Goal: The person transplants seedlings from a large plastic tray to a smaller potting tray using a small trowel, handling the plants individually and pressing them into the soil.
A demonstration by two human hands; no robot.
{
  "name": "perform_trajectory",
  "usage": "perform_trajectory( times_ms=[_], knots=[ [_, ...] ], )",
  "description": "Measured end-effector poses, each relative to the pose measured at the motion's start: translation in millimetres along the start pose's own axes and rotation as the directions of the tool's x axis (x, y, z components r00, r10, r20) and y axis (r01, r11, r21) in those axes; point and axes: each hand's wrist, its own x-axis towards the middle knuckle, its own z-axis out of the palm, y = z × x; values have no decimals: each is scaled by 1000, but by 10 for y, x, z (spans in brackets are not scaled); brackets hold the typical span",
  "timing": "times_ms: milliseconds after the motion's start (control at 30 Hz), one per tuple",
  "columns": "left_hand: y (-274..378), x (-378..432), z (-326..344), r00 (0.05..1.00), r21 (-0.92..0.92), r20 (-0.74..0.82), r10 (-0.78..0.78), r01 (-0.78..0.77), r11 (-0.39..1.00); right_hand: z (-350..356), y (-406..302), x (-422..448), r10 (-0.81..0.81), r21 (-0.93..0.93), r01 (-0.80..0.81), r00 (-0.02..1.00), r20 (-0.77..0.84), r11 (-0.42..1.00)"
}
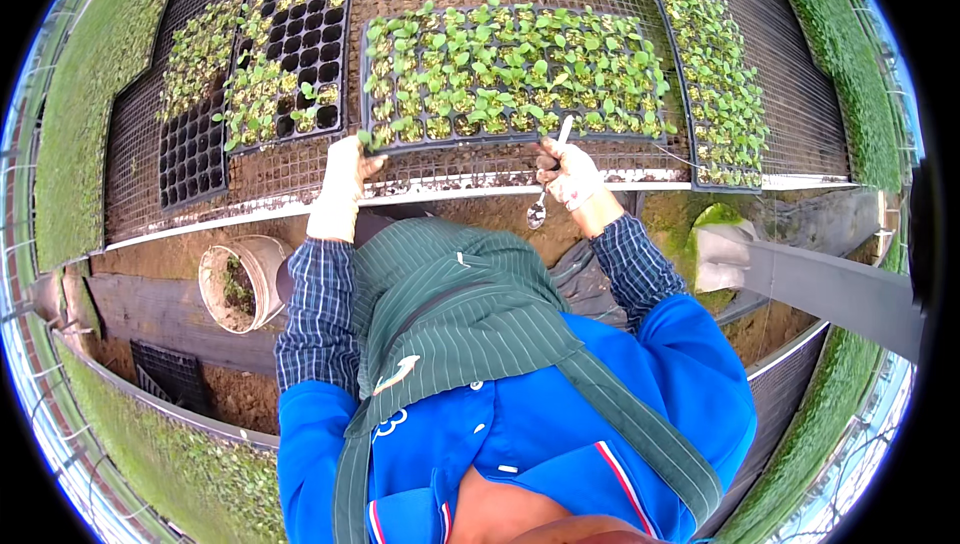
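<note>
Before me lies a black plug tray full of green seedlings (510, 137), its long side towards me on the mesh bench. My left hand (341, 187), in a pale glove, grips the tray's near left corner. In my right hand (570, 172), gloved and soiled, is a metal spoon (536, 215). Its bowl points down towards me, and its handle end sticks up beside the tray's near edge. The right fingers are at that edge, right of its middle; whether they also grip the tray is hard to see.
Partly emptied plug trays (309, 41) (193, 150) stand to the left, and another seedling tray (724, 93) to the right. The bench's white front rail (465, 190) runs before me. Below are a dirty white bucket (262, 274) and a black tray (171, 375). A grey post (832, 281) stands at right.
</note>
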Motion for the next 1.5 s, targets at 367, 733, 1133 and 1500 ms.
perform_trajectory(
  times_ms=[367,733,1133,1500],
  knots=[
    [-489,3,369,997,-637,52,-56,76,767,-409,-24,-128,-154,106,149,987,38,983],
    [-137,84,898,996,-288,-73,-42,19,957,-531,-256,4,-184,141,206,971,-153,968],
    [-216,333,923,999,-393,-11,-51,42,918,-360,-87,31,-113,286,147,985,-133,947],
    [-362,309,1055,999,-443,43,3,17,897,-830,-140,-334,-299,141,268,906,299,953]
  ],
)
